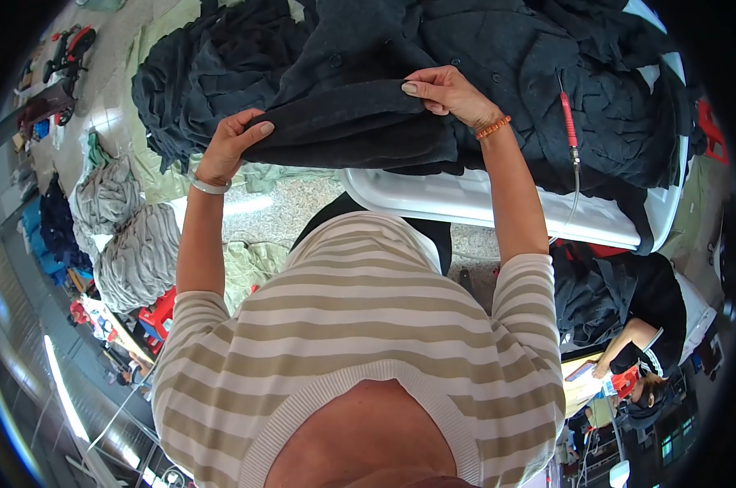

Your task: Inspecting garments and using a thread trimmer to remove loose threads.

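Observation:
Stretched between my two hands is a folded part of a dark garment (347, 122), which has buttons on its front. My left hand (231, 146) pinches its left end, thumb on top. At the right end my right hand (452, 96) grips the upper edge between thumb and fingers. The rest of the garment spreads away from me over a heap of similar dark cloth. To the right of my right hand, a red-handled pen-like tool (569, 122) on a thin hose lies on the dark cloth.
Under the cloth is a white plastic table or tray (449, 199) with a raised rim. More dark garments (213, 81) are piled at far left. Grey cloth bundles (136, 244) lie on the left. At right, another person (640, 358) sits beside dark cloth.

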`<state>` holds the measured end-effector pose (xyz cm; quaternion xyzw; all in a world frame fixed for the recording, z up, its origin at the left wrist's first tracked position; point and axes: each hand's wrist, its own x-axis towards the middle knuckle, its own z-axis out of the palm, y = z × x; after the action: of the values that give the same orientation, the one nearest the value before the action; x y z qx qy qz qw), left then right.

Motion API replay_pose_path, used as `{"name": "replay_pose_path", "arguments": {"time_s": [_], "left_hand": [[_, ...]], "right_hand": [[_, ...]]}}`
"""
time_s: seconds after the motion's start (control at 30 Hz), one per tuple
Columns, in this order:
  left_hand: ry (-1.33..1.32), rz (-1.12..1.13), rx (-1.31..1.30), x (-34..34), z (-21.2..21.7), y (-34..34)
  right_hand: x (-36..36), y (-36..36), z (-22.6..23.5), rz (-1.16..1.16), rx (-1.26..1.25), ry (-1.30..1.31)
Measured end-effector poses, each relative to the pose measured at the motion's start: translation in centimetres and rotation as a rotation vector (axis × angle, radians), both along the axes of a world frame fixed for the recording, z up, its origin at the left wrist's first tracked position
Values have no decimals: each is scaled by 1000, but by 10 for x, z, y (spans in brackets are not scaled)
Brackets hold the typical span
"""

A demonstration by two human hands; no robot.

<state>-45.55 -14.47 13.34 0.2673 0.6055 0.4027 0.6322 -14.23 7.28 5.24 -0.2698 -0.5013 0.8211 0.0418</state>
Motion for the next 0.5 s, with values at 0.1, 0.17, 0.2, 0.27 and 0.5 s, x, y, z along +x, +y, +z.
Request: {"name": "replay_pose_path", "arguments": {"time_s": [0.1, 0.17, 0.2, 0.27, 0.5], "left_hand": [[-18, 5, 14, -3, 1, -1], [-15, 30, 13, -7, 0, -6], [-11, 51, 12, -8, -1, -8], [2, 41, 26, -8, -6, -10], [57, 63, 59, -15, -20, -19]], "right_hand": [[1, 1, 6, 60, 40, -42], [-2, -3, 13, 127, 89, -95], [-5, -8, 17, 141, 217, -104], [-8, -11, 20, 158, 349, -112], [-8, -16, 14, 127, 322, -87]]}}
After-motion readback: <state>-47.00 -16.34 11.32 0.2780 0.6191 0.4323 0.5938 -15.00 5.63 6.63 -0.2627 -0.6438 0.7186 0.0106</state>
